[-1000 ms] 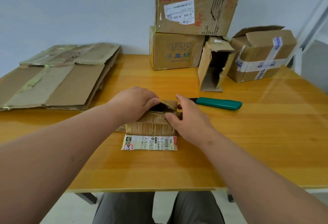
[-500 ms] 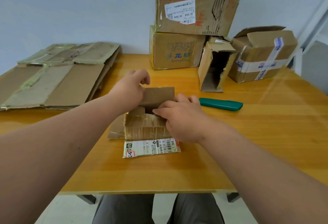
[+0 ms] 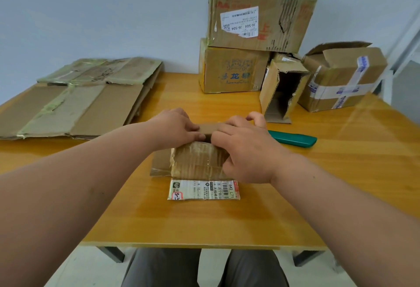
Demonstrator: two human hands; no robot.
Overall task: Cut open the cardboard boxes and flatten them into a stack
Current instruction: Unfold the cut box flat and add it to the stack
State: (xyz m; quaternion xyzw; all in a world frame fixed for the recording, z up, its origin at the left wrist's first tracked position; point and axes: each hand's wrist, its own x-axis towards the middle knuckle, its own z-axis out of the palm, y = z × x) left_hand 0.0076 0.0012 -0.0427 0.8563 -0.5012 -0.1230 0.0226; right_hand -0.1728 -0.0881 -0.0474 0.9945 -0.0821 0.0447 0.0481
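**Both hands on the small box at mid-table**

Gripping the small cardboard box (image 3: 197, 160) from either side, near the middle of the wooden table (image 3: 227, 223). Left hand (image 3: 176, 127) curling over the box's far left corner, thumb lying along the top edge, fingertips tucked against the raised far flap (image 3: 208, 127). Right hand (image 3: 246, 148) wrapping the right end of the box, thumb and forefinger pinching the top edge beside the left thumb, remaining fingers curled over the flap behind, little finger lifted clear. Both hands closed around cardboard, neither lying flat.

Sitting upright, taped and creased on the near face, with one brown flap (image 3: 160, 164) splayed flat on the left and a near flap carrying a white shipping label (image 3: 203, 190) lying flat toward the table's edge.

Lying just right of the right hand: a green utility knife (image 3: 293, 140), untouched. Resting at far left: a stack of flattened cardboard (image 3: 75, 104). Standing at the back right: a large labelled box (image 3: 261, 11) on top of a printed box (image 3: 234, 70), an open narrow box (image 3: 281, 86) beside them, and a blue-taped box (image 3: 343, 77) further right.
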